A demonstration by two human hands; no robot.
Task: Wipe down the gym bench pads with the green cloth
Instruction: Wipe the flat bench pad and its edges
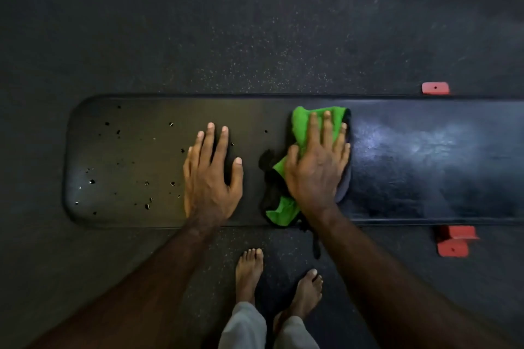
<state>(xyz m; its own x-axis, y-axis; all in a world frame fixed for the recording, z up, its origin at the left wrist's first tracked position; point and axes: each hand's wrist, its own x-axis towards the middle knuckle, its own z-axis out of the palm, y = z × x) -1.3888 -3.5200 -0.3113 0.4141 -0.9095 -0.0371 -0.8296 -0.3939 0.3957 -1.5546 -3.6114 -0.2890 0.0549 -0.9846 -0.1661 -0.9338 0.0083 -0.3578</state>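
Right hand [317, 164] flat on crumpled green microfibre cloth [307, 127], fingers straight, pressing it onto long black padded vinyl gym bench pad [141, 156]; left hand [211, 176] spread wide & flat on bare pad just beside, holding nothing.

Near to far: bare feet [249, 272] on dark speckled rubber floor [255, 37], close to bench edge w/ a dark strip of cloth hanging over it; could get stepped on or drag the cloth off, prob. Cloth sits mid-pad, bunched, so only part of it touches; streaks or missed strips likely. Small tears [119, 133] pock the pad's left end, fabric may snag there. Pad right of cloth looks sheeny, maybe wet; a braced palm could slip. Red metal bench feet [435, 88] stick out beyond. No brand, label or writing readable anywhere.
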